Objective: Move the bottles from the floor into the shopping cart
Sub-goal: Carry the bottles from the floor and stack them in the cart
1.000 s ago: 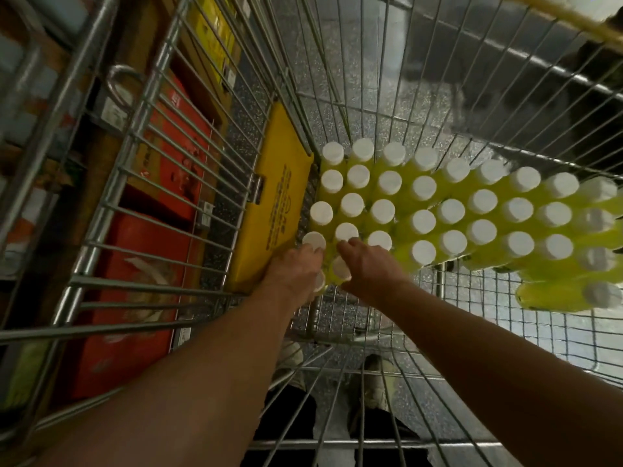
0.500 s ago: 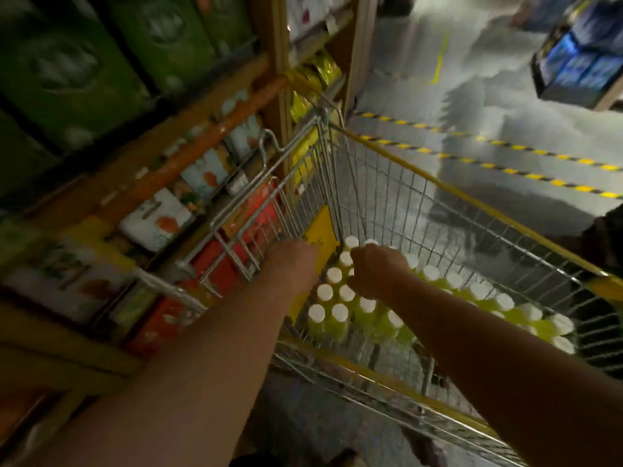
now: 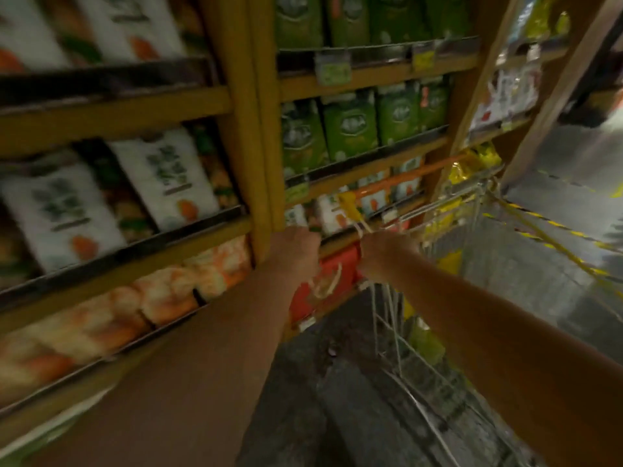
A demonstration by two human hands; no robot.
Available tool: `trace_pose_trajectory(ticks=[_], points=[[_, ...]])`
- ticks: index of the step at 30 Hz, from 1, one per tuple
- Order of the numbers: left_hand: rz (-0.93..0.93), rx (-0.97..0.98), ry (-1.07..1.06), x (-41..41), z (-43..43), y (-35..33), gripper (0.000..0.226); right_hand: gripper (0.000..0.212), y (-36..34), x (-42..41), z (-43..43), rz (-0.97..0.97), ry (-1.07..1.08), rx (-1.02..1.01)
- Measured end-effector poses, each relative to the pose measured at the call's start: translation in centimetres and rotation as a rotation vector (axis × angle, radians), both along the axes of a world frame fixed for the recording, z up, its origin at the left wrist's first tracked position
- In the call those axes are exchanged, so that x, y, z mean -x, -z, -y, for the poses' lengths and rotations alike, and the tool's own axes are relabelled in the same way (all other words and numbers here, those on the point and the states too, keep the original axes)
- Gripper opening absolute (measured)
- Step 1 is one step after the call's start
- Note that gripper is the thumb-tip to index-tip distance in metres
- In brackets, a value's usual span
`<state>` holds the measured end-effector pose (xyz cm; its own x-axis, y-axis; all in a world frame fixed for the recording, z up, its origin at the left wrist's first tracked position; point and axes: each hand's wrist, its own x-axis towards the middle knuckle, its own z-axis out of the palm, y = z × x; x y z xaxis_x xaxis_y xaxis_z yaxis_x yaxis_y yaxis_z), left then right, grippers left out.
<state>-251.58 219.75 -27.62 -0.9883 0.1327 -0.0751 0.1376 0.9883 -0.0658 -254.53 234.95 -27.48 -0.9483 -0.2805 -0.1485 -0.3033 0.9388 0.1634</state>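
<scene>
1. A wooden shelf unit [image 3: 247, 106] with an upright post fills most of the view; the picture is blurred.
2. Right of the post, green cartons [image 3: 349, 124] stand in a row.
3. Left of the post, white packs [image 3: 165, 178] with green print and an orange mark lean on a shelf.
4. Below those, orange-toned packs [image 3: 161, 294] lie in a row.
5. Low and right of the post, a red box [image 3: 325, 284] sits near the speckled grey floor [image 3: 337, 399].

Shelves [image 3: 141, 106] left — shopping cart [image 3: 448, 210] right (blurred)
</scene>
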Motion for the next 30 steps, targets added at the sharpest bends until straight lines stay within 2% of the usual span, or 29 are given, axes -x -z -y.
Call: trace_pose_trajectory(ticks=[5, 7, 14, 17, 20, 25, 30], points=[[-0.039, 0.035, -0.286, -8.9, 9.9, -1.1, 0.028, 0.025, -1.8, -6.5, 11.2, 0.062, -0.286, 0.029], [-0.015, 0.038, -0.381, -11.4, 12.3, -1.3, 0.032, 0.028, -2.3, -8.2, 14.4, 0.050, -0.363, 0.020], [0.007, 0.003, -0.896, -24.8, 21.2, -1.6, 0.034, 0.029, -1.9, -15.8, 27.8, -0.027, -0.855, 0.100], [0.001, -0.013, -1.120, -31.5, 22.8, -1.2, 0.036, 0.027, -1.7, -20.5, 32.3, 0.005, -1.053, 0.089], [-0.038, -0.026, -1.320, -39.0, 23.2, -0.4, 0.037, 0.035, -1.6, -27.2, 35.8, 0.024, -1.246, 0.060], [-0.018, -0.045, -1.626, -52.4, 21.7, 0.6, 0.034, 0.020, -0.7, -41.1, 39.1, 0.071, -1.575, -0.008], [-0.014, -0.041, -1.882, -64.6, 20.1, 1.7, 0.031, 0.033, 0.5, -54.7, 40.3, 0.074, -1.871, -0.066]])
